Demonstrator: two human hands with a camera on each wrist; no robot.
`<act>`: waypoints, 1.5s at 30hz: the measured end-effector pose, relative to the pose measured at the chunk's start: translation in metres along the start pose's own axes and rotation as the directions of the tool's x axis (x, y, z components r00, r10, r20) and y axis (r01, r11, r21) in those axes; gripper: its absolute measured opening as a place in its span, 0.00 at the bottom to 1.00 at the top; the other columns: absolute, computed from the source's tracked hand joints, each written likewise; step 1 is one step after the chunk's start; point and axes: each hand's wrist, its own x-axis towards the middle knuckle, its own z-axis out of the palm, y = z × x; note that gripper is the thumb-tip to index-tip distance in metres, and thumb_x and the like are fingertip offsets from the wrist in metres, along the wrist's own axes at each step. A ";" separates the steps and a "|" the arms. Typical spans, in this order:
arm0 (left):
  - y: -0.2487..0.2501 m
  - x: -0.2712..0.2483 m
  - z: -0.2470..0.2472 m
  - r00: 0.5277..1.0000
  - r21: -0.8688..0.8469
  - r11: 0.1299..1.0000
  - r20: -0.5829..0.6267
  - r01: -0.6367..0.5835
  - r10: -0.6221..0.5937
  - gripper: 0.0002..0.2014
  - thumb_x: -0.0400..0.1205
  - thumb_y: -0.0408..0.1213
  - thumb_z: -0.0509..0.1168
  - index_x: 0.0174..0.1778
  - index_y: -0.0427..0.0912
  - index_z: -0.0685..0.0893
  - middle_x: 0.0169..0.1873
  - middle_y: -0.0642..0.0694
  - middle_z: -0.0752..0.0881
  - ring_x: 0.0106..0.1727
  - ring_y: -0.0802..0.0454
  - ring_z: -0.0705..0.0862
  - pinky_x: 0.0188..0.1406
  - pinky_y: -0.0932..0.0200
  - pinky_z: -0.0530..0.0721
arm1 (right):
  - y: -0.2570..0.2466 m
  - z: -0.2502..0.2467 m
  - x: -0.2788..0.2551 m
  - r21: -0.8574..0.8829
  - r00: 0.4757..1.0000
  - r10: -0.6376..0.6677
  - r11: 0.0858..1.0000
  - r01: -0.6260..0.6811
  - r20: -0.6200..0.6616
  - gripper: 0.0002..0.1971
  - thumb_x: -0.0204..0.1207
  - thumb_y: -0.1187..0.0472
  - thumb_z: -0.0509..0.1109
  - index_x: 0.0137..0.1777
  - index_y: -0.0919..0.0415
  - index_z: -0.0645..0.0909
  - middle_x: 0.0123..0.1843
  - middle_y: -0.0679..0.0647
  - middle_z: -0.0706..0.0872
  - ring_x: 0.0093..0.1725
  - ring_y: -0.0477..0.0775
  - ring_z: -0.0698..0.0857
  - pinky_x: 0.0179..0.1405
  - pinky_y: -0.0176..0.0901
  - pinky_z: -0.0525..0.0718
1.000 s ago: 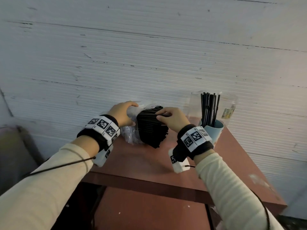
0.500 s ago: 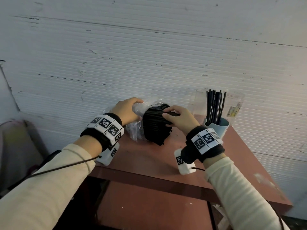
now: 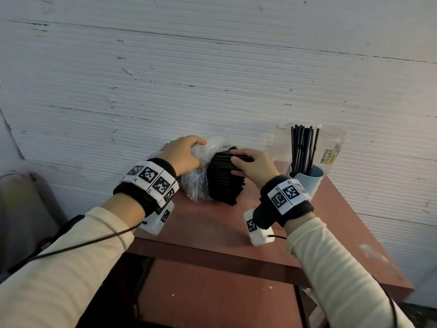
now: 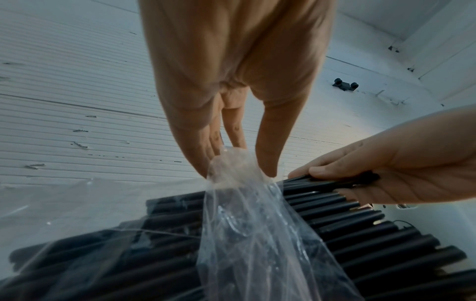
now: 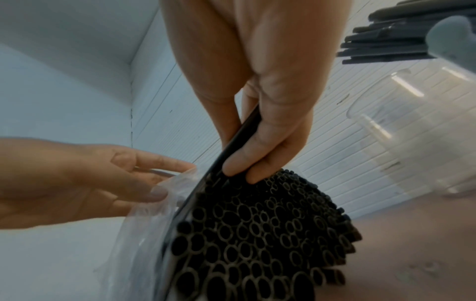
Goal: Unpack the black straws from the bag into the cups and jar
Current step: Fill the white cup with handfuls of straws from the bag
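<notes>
From the head view, my left hand grips the gathered plastic of the bag while my right hand pinches a few straws at the top of the bundle. The bundle lies on the worktop between my two hands, its open ends pointing towards me. The cup, already holding upright straws, stands just beyond my right wrist, with a clear jar behind it. I think the main risk is that pulling drags neighbouring straws along and spills them over the worktop edge, since the bundle is loose and half out of the bag.

At my left wrist, my fingers pinch a twisted fold of bag directly above the straws; the right hand comes in from my right with straws clamped under the thumb. The film looks thin, so a hard tug could tear it or slip it from my pinch, I reckon.

At my right wrist, thumb and fingers close on a thin sheaf of straws lifted off the top of the bundle, whose round ends face the camera below my hand. The left hand holds the bag just to the left. The jar lies off to my right, and swinging across carelessly might knock it.
</notes>
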 end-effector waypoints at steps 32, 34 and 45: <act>0.113 0.010 0.058 0.902 0.093 0.900 0.128 -0.426 0.413 0.08 0.78 0.44 0.69 0.49 0.45 0.83 0.40 0.49 0.86 0.45 0.47 0.86 0.44 0.54 0.82 | -0.060 -0.089 -0.075 -0.366 0.943 -0.332 0.880 0.303 -0.016 0.12 0.80 0.61 0.70 0.62 0.53 0.85 0.55 0.48 0.87 0.52 0.50 0.88 0.51 0.43 0.89; 0.120 0.008 0.055 0.897 0.025 0.898 0.064 -0.440 0.438 0.06 0.79 0.43 0.69 0.46 0.45 0.82 0.37 0.48 0.86 0.42 0.47 0.85 0.41 0.53 0.82 | -0.074 -0.096 -0.085 -0.343 0.928 -0.372 0.875 0.343 -0.021 0.15 0.80 0.59 0.70 0.66 0.50 0.82 0.54 0.46 0.86 0.51 0.46 0.87 0.51 0.36 0.87; 0.178 -0.018 0.056 0.904 -0.530 0.763 -0.014 -0.370 0.428 0.15 0.80 0.49 0.70 0.43 0.38 0.85 0.33 0.40 0.87 0.29 0.59 0.83 0.34 0.63 0.82 | -0.130 -0.103 -0.101 -0.285 0.714 -0.690 0.713 0.641 -0.120 0.18 0.78 0.67 0.71 0.65 0.50 0.77 0.65 0.48 0.82 0.63 0.50 0.84 0.59 0.46 0.86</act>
